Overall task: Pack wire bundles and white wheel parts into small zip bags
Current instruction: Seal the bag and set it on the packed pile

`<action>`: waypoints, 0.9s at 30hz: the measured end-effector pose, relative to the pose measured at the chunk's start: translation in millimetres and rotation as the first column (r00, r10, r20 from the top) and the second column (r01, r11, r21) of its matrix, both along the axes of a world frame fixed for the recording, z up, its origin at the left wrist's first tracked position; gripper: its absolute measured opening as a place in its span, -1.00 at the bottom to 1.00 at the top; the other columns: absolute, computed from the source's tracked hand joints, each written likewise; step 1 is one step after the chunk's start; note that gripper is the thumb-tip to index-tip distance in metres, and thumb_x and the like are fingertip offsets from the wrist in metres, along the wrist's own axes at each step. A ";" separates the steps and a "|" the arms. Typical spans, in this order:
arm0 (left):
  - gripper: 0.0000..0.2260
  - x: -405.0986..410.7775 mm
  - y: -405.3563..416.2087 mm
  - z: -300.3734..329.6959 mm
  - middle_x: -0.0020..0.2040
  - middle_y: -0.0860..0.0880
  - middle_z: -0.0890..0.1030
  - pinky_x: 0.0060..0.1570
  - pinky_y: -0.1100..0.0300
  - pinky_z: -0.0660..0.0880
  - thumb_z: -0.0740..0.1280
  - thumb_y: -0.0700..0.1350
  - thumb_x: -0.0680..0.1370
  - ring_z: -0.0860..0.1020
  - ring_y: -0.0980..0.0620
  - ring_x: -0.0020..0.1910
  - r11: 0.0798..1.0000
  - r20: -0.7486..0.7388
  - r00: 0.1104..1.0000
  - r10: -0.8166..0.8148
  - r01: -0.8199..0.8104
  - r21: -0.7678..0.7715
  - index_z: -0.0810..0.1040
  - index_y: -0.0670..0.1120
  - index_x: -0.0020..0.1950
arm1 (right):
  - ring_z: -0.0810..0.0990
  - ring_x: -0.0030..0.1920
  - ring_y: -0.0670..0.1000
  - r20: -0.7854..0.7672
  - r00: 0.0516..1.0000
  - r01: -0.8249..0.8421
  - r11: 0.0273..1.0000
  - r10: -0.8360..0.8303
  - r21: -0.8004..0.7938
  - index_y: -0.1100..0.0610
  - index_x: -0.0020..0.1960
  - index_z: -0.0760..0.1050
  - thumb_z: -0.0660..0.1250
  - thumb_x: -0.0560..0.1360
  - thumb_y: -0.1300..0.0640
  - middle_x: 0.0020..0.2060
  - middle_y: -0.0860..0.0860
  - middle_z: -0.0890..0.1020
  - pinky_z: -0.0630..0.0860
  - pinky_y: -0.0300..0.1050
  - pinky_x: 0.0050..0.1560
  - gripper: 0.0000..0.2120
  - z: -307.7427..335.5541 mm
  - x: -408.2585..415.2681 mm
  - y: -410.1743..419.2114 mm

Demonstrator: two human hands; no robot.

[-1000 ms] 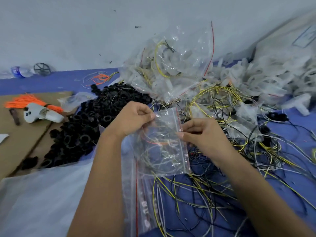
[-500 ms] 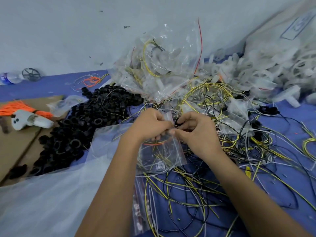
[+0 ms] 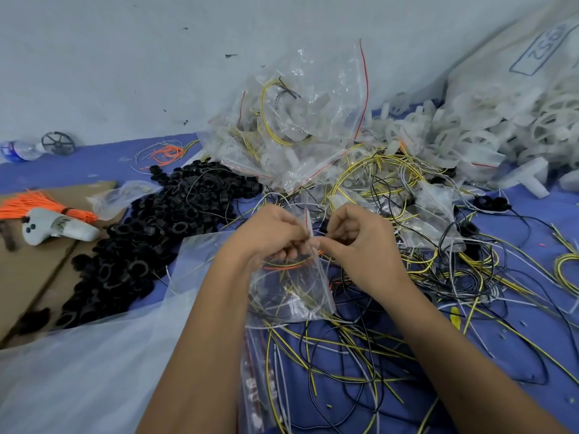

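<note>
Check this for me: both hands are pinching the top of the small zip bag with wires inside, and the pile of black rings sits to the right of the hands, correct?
Not quite. The head view shows the pile of black rings to the left of the hands. The rest holds: the left hand and right hand both pinch the top of the small zip bag with wires inside.

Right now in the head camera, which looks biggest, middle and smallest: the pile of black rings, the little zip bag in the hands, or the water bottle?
1. Pile of black rings, by far the largest.
2. Little zip bag, pinched by the left hand and right hand.
3. Water bottle; it lies farther away and is cut off by the frame edge, so it's unsure.
</note>
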State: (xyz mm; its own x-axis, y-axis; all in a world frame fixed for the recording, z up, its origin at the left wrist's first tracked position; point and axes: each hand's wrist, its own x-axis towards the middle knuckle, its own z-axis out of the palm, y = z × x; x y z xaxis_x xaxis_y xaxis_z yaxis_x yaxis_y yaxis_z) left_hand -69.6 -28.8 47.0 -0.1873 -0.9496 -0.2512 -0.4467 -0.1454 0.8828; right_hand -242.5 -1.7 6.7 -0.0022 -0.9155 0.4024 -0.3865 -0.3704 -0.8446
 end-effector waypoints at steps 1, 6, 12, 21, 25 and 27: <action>-0.81 0.2 -0.1 -0.5 -0.41 -0.08 0.63 -0.63 0.34 0.26 0.36 -0.31 0.58 0.44 0.14 -0.58 1.000 -0.019 1.000 0.001 -0.001 0.002 0.64 -0.18 -0.22 | 0.59 -0.36 -0.03 -0.002 1.000 -0.002 1.000 0.002 0.027 0.05 -0.21 0.55 0.62 0.38 0.08 -0.38 -0.02 0.63 0.58 -0.04 -0.31 -0.76 0.0 -0.5 -0.4; -0.81 1.1 -2.4 -5.7 -0.48 -0.01 0.55 -0.65 0.38 0.22 0.46 -0.20 0.57 0.37 0.19 -0.61 0.999 -0.114 0.993 0.016 -0.012 0.042 0.61 -0.13 -0.25 | 0.62 -0.40 -0.06 -0.036 0.994 -0.096 0.983 0.103 0.154 0.10 -0.18 0.64 0.56 0.43 -0.01 -0.36 0.01 0.69 0.60 -0.07 -0.36 -0.80 -0.3 2.1 1.8; -0.77 12.6 -3.1 -6.6 -0.43 -0.02 0.51 -0.65 0.40 0.17 0.45 -0.16 0.56 0.33 0.19 -0.59 0.994 -0.227 0.973 -0.040 0.062 0.090 0.56 -0.10 -0.30 | 0.55 -0.46 -0.02 0.220 0.966 -0.201 0.935 0.138 0.293 0.24 -0.13 0.62 0.52 0.47 0.26 -0.34 0.18 0.68 0.48 -0.18 -0.44 -0.91 0.1 -3.9 -1.5; -0.63 44.0 -1.6 3.8 -0.58 0.04 0.31 -0.63 0.37 0.06 0.30 -0.24 0.60 0.17 0.18 -0.64 0.997 -0.383 0.923 0.049 -0.020 0.079 0.35 -0.12 -0.41 | 0.49 -0.21 -0.05 -0.328 0.932 0.092 0.976 -0.154 -0.197 0.02 -0.07 0.51 0.57 0.39 0.25 -0.23 -0.09 0.54 0.49 -0.12 -0.18 -0.72 3.2 -6.7 -1.0; -0.60 34.6 -0.9 6.0 -0.51 0.01 0.39 -0.62 0.35 0.06 0.32 -0.25 0.60 0.19 0.16 -0.60 0.997 -0.294 0.956 0.018 0.003 0.071 0.40 -0.06 -0.43 | 0.54 -0.03 -0.04 -0.356 0.934 -0.160 0.900 0.005 -0.406 0.11 0.00 0.64 0.52 0.45 0.26 -0.10 -0.09 0.63 0.47 -0.24 0.00 -0.85 12.5 -0.6 4.7; -0.61 29.3 -1.1 6.3 -0.48 -0.01 0.39 -0.60 0.36 0.06 0.33 -0.24 0.59 0.19 0.15 -0.59 0.997 -0.274 0.962 0.003 0.018 0.074 0.41 -0.05 -0.44 | 0.59 -0.09 -0.21 -0.361 0.920 -0.268 0.919 0.155 -0.288 0.08 0.00 0.67 0.50 0.45 0.27 -0.13 -0.17 0.65 0.48 -0.35 -0.01 -0.83 13.2 -0.8 7.7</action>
